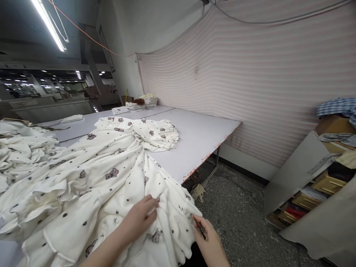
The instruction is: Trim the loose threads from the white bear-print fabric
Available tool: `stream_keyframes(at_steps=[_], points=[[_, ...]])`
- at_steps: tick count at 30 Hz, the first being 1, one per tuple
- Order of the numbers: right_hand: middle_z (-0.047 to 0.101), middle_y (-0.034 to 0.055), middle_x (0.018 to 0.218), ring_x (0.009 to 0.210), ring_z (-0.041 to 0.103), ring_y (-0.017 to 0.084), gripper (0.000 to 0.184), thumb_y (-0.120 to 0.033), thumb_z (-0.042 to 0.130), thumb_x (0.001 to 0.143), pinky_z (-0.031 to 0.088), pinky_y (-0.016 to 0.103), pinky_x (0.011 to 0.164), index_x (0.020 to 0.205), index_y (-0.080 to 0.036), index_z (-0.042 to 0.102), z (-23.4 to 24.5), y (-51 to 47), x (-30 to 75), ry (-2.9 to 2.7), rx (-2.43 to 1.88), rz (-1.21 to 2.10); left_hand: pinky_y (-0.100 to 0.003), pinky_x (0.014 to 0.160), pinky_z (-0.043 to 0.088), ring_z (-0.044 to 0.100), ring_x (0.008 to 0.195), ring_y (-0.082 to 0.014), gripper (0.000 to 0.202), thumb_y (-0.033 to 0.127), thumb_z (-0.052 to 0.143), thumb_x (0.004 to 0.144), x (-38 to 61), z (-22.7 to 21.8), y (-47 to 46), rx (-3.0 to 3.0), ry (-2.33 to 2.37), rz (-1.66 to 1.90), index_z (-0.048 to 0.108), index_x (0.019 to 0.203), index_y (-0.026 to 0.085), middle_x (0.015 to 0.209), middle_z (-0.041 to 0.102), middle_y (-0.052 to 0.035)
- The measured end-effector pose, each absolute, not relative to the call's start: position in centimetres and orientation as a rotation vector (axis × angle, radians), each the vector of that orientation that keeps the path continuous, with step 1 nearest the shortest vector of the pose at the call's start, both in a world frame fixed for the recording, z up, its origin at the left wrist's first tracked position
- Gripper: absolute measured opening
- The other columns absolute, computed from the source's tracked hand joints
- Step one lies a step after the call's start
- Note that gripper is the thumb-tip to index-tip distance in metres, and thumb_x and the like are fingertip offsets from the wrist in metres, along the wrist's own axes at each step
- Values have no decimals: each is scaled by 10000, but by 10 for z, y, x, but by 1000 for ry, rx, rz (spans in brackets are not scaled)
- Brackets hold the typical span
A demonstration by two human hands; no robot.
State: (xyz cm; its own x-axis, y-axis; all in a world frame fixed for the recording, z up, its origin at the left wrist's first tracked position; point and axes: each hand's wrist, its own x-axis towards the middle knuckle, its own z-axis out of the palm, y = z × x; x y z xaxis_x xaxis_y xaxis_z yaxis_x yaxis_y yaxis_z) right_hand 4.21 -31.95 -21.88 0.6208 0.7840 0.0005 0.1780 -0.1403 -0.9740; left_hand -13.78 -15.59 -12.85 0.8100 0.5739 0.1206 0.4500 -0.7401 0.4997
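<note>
A large white fabric (91, 174) printed with small brown bears and dark dots lies heaped across the grey cutting table (200, 137) and spills over its near edge. My left hand (140, 217) rests on top of the fabric near the edge, fingers curled and pinching a fold. My right hand (208, 241) is lower, at the hanging edge of the cloth, fingers closed on the fabric's edge, with a thin dark object showing between them that I cannot make out.
More crumpled white cloth (19, 148) is piled at the left. Stacks of folded pieces (144, 101) sit at the table's far end. A striped pink curtain (264, 81) covers the wall. Shelves (319, 185) with boxes and cloth stand on the right over speckled floor (241, 218).
</note>
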Motion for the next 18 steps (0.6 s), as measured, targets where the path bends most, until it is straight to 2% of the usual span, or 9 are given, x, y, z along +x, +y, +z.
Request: stream_keyframes(at_steps=[2, 3, 5, 6, 9, 13, 18], points=[[695, 84, 983, 908, 670, 261, 366, -169, 622, 665, 509, 372, 827, 1012, -209, 732, -228, -325, 42, -856, -1721, 604, -288, 724, 472, 619, 801, -195, 194, 182, 409, 878, -146, -130, -137, 2491, 809, 450, 601, 890, 211, 898, 604, -35], [691, 75, 929, 872, 671, 256, 301, -171, 618, 666, 510, 366, 813, 937, -202, 745, -231, -325, 40, -868, -1730, 591, -295, 730, 474, 617, 812, -203, 204, 205, 403, 884, -149, -132, -128, 2468, 827, 484, 606, 900, 205, 903, 609, -42], [679, 61, 851, 819, 658, 240, 153, -238, 604, 728, 509, 338, 775, 807, -186, 725, -232, -318, 38, -867, -1717, 571, -313, 747, 481, 618, 851, -227, 215, 212, 430, 853, -151, -140, -110, 2424, 852, 542, 632, 924, 198, 918, 630, -56], [672, 54, 821, 798, 647, 230, 155, -287, 588, 770, 507, 317, 749, 782, -183, 702, -229, -312, 37, -861, -1706, 570, -325, 761, 486, 619, 877, -242, 225, 207, 451, 825, -151, -145, -101, 2402, 863, 571, 646, 936, 195, 929, 644, -62], [651, 26, 768, 736, 602, 199, 217, -385, 551, 837, 477, 261, 676, 809, -189, 640, -214, -290, 39, -833, -1688, 554, -371, 857, 482, 606, 981, -283, 280, 211, 508, 756, -146, -159, -76, 2334, 882, 659, 677, 977, 190, 999, 674, -75], [631, 6, 757, 720, 578, 180, 232, -413, 532, 861, 448, 231, 660, 807, -195, 592, -198, -259, 41, -795, -1661, 543, -431, 1006, 414, 546, 1134, -301, 287, 291, 555, 792, -136, -169, -40, 2231, 864, 733, 676, 1025, 175, 1106, 659, -95], [617, 19, 784, 752, 570, 187, 281, -436, 466, 899, 450, 230, 668, 860, -185, 586, -194, -220, 36, -753, -1652, 522, -503, 992, 413, 547, 1139, -260, 313, 342, 587, 887, -119, -179, 12, 2079, 882, 829, 593, 1138, 155, 1231, 586, -84]])
